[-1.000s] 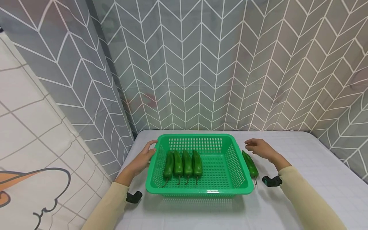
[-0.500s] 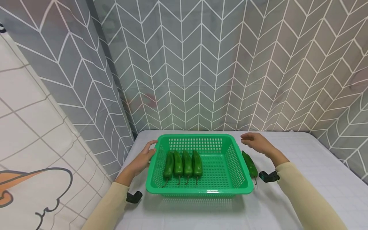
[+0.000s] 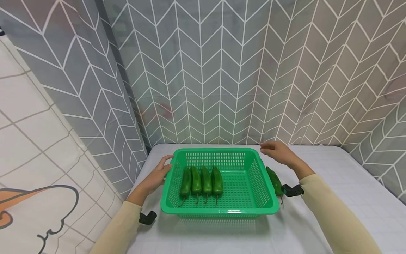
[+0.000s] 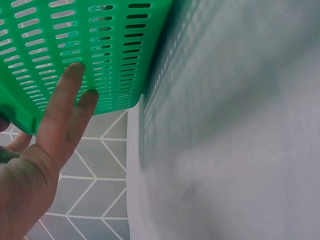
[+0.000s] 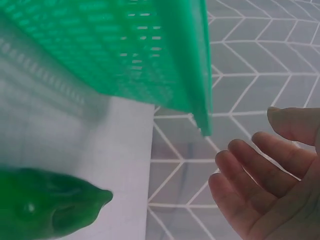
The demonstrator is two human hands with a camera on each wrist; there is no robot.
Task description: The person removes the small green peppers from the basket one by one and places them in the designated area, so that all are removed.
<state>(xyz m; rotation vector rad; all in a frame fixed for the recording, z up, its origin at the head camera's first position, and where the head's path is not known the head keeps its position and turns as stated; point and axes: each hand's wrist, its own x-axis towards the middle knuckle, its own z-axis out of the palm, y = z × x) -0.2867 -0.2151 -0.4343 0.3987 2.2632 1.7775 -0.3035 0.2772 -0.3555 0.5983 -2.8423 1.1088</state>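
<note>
A green plastic basket [image 3: 203, 211] with slotted walls stands on the table. Several green chili peppers [image 3: 206, 181] lie side by side in its left half, stems toward the near side. My left hand [image 3: 154, 180] holds the basket's left rim; in the left wrist view two fingers [image 4: 62, 107] lie against the slotted outer wall below it. Off the far right corner, my right hand [image 3: 279, 153] hovers with relaxed fingers and nothing in it. One more green chili pepper [image 3: 274, 180] lies outside the basket by its right wall, partly behind the wrist camera.
The table has a white cloth [image 3: 228, 238]. Behind it hangs a grey curtain [image 3: 209, 88] with white chevron lines. A white curtain [image 3: 38, 141] with a grid pattern hangs at the left. Black cameras [image 3: 292, 191] are worn at both wrists.
My right hand has moved away from the lone pepper, up and leftward toward the basket's far right corner. My left hand, the basket and the peppers stay where they were.
</note>
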